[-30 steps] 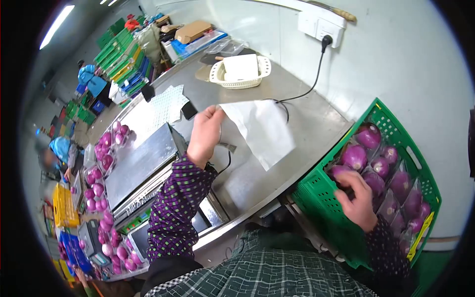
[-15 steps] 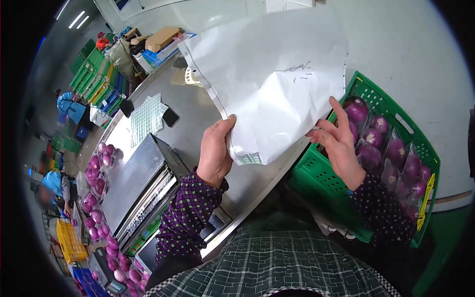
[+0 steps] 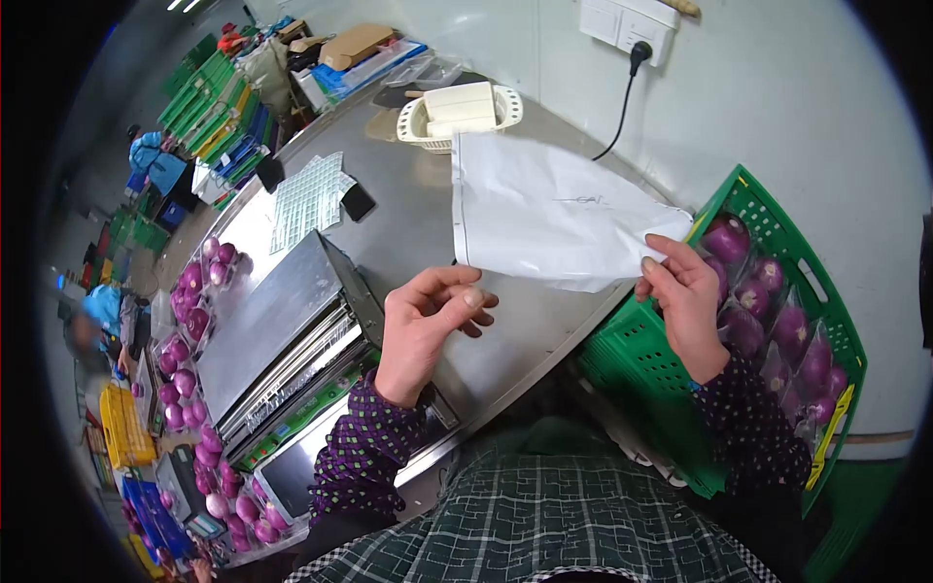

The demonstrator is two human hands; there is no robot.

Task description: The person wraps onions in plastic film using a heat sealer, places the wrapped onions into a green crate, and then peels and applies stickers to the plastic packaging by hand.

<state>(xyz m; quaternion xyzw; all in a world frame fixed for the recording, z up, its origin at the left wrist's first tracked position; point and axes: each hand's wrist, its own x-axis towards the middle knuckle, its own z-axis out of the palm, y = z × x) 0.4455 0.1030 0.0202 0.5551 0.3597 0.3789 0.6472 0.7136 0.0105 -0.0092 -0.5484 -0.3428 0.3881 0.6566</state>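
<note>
A white sheet (image 3: pixel 554 216) with a few handwritten marks hangs over the metal table. My right hand (image 3: pixel 683 296) pinches its lower right corner between thumb and fingers. Just below the sheet's lower left corner is my left hand (image 3: pixel 428 330), fingers loosely apart and holding nothing. Beneath my right hand stands a green crate (image 3: pixel 637 355), with wrapped purple onions (image 3: pixel 748 296) lying in it to the right of that hand.
On the metal table (image 3: pixel 408 214) are a cream basket (image 3: pixel 413 124), a sheet of small labels (image 3: pixel 309 202), a black object (image 3: pixel 358 202) and a metal-topped machine (image 3: pixel 282 321). More onions (image 3: pixel 185 389) lie at left. A cable (image 3: pixel 622 112) hangs from a wall socket. People work in the background.
My left hand has let go of the sheet and moved slightly down. The sheet has swung lower and flatter, held by the right hand, uncovering the cream basket and wall socket.
</note>
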